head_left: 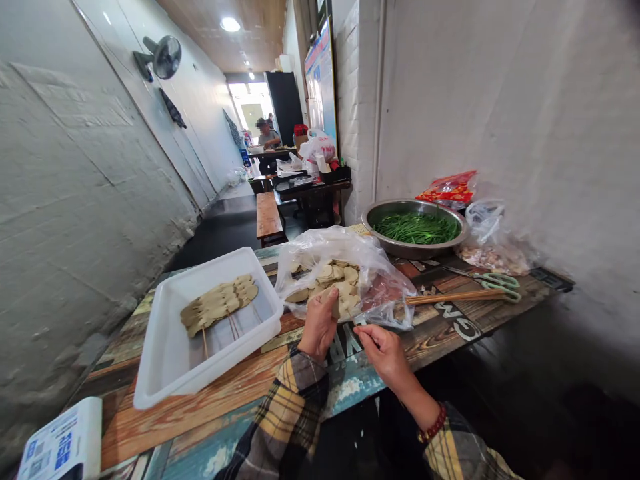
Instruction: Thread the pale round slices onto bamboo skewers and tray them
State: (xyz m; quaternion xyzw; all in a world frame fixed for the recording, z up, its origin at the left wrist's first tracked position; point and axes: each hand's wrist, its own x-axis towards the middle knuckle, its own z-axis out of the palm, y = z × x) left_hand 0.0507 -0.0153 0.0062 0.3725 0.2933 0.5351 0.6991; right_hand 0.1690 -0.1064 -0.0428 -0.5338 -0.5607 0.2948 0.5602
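Gripping left hand [320, 323]: slices [346, 305].
Right hand [384, 353]: fingers pinched (can't tell on what).
Bag [387, 279]: just past the fingers.

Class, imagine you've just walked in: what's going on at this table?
A person's left hand holds beige slices by a plastic bag of similar ones. The right hand appears to pinch a thin stick. In the white tray on the left lie skewered slices. A bundle of sticks and scissors lie to the right, near a metal bowl of green stalks.
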